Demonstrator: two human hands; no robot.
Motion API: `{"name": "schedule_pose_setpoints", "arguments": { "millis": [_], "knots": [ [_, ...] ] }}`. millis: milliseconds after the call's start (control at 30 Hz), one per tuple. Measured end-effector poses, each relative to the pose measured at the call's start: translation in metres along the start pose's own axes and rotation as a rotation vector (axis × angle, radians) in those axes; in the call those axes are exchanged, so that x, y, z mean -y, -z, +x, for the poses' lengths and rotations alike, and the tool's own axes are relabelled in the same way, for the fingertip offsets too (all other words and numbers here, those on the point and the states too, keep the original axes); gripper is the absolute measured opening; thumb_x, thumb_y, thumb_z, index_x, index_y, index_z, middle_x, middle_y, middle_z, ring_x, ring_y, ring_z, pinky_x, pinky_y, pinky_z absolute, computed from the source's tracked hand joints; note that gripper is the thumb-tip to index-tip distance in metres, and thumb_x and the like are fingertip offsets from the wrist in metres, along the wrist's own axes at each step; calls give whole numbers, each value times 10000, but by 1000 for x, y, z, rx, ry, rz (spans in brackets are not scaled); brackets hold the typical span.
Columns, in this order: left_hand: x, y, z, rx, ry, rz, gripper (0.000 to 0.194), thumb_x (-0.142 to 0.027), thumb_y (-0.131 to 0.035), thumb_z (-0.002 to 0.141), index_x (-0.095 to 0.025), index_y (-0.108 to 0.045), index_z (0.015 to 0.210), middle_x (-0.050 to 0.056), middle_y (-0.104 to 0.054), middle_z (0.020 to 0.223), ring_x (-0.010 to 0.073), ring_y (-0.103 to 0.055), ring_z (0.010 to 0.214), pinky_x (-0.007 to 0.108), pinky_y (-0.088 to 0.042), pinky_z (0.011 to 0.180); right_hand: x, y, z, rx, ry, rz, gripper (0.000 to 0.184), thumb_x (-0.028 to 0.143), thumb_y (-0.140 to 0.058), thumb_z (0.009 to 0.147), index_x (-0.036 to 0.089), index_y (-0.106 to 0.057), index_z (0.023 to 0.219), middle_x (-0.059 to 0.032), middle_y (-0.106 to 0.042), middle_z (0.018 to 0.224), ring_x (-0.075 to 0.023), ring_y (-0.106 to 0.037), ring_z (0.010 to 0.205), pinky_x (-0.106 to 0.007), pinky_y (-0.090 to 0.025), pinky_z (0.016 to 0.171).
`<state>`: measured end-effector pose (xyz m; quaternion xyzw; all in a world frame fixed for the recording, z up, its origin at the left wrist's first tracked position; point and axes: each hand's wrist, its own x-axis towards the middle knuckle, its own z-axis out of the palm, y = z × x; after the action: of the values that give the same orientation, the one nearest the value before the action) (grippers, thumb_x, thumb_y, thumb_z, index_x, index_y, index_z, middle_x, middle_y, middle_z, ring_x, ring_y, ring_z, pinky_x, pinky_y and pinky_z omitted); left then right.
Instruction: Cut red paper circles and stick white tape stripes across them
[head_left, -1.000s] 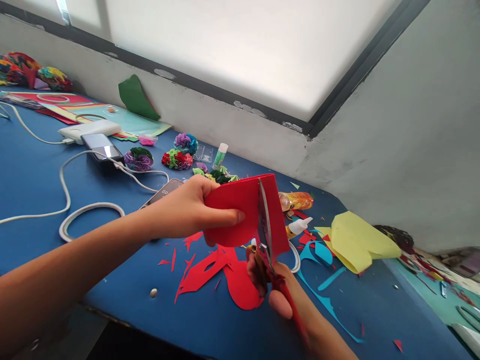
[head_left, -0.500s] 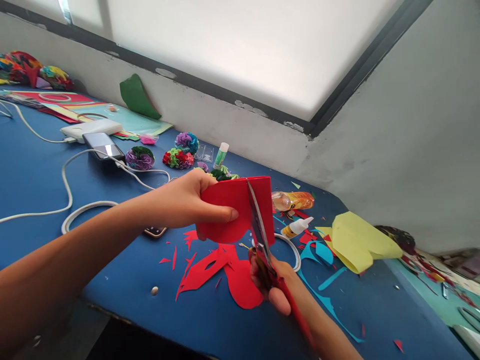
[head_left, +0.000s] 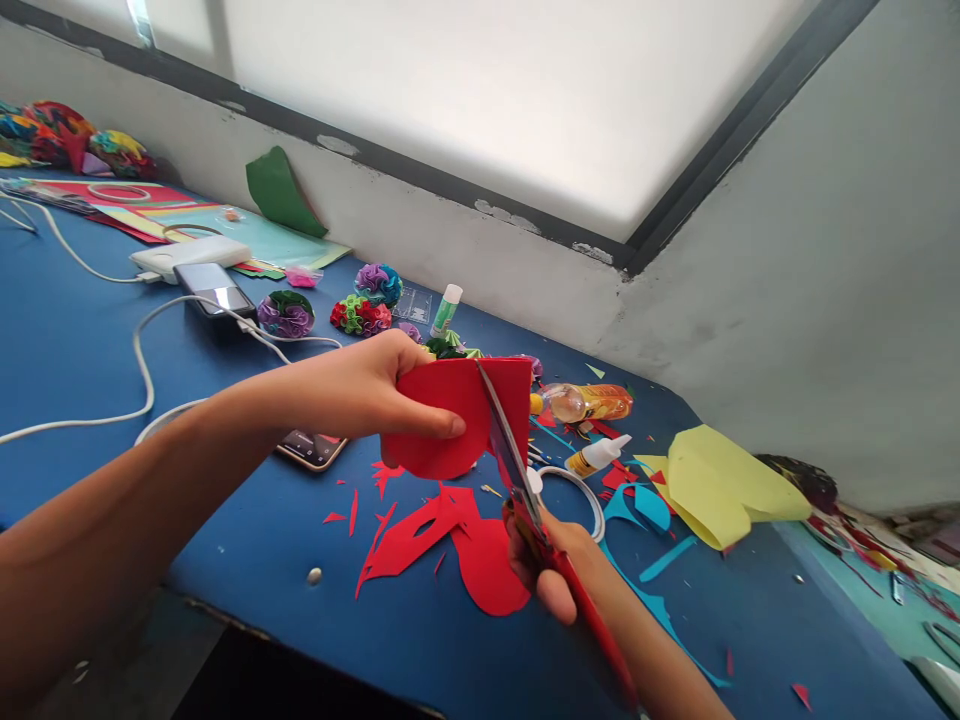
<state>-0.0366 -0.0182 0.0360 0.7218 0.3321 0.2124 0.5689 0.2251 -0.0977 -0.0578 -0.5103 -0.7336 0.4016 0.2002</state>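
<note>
My left hand (head_left: 360, 390) is closed on a folded red paper sheet (head_left: 442, 420), thumb on its near face, and holds it up above the blue table (head_left: 67, 340). My right hand (head_left: 551, 560) grips red-handled scissors (head_left: 506, 445) whose blades run up through the sheet's right part. Red offcuts (head_left: 450, 545) lie on the table right under the sheet.
A phone (head_left: 311, 448) lies below my left wrist; white cables (head_left: 142, 380), another phone (head_left: 214, 290) and a power bank (head_left: 187, 255) sit to the left. Paper flower balls (head_left: 360, 315), a glue stick (head_left: 446, 310), a glue bottle (head_left: 596, 455), an orange bottle (head_left: 589, 402) and yellow paper (head_left: 712, 485) lie around.
The cut has run further along the red sheet, which is now narrower on the right and turned a little. Both hands have drifted slightly left and the phone below shows more.
</note>
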Motion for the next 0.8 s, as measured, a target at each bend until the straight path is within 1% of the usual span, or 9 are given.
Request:
{"name": "schedule_pose_setpoints", "arguments": {
  "millis": [100,233,367,433,467,533,600,667,800],
  "knots": [
    [-2,3,-1,28,16,16,129,-251,-710,734,-143,-688,666,-11,-656,554,84,-586,463,142,-412,404,0,4,0,39,27,14,636,861,-313,722,235,-424,741,8,-580,543,-159,-491,494,-274,-352,511],
    [-4,7,-3,61,23,61,130,-229,-708,723,-143,-684,629,-9,-656,573,86,-590,496,135,-415,410,-3,9,1,87,44,-31,451,686,-410,819,242,-386,745,14,-612,557,-161,-534,490,-268,-336,520],
    [-5,9,-4,74,54,98,153,-264,-698,739,-156,-686,631,-17,-653,577,86,-588,517,132,-415,419,-2,11,1,93,48,-54,326,545,-445,841,243,-380,736,11,-619,565,-159,-538,496,-269,-330,525],
    [-5,11,-5,82,60,113,159,-289,-691,751,-161,-691,657,-15,-659,601,91,-593,539,139,-426,442,-2,11,1,92,45,-61,355,571,-438,844,242,-376,726,11,-607,559,-154,-518,495,-270,-329,526],
    [-4,12,-5,76,55,125,164,-297,-689,753,-160,-689,664,-14,-658,607,91,-590,544,142,-425,449,-3,12,2,88,48,-64,401,622,-427,838,242,-372,720,11,-597,555,-150,-502,494,-272,-329,526],
    [-3,15,-5,28,27,166,182,-311,-692,749,-151,-679,661,-12,-642,599,87,-570,536,146,-403,444,-4,13,3,72,51,-56,543,781,-366,780,242,-374,716,13,-567,544,-144,-462,489,-275,-334,514],
    [-2,16,-3,-70,-27,197,200,-320,-692,746,-141,-669,658,-8,-628,593,83,-554,532,149,-388,442,-5,14,4,56,38,-19,685,911,-277,667,238,-399,717,17,-535,534,-142,-446,493,-275,-355,501],
    [-1,15,0,-181,-93,189,220,-327,-684,753,-133,-661,652,-1,-626,599,83,-552,540,151,-393,450,-4,15,6,30,22,31,761,954,-250,580,229,-434,723,16,-519,545,-147,-468,511,-271,-387,493],
    [2,1,7,-317,-164,105,238,-345,-663,770,-123,-651,686,5,-631,609,86,-566,544,160,-434,476,0,9,8,-31,28,79,789,968,-274,525,222,-445,716,1,-511,585,-157,-508,542,-258,-406,459]
  ]
}}
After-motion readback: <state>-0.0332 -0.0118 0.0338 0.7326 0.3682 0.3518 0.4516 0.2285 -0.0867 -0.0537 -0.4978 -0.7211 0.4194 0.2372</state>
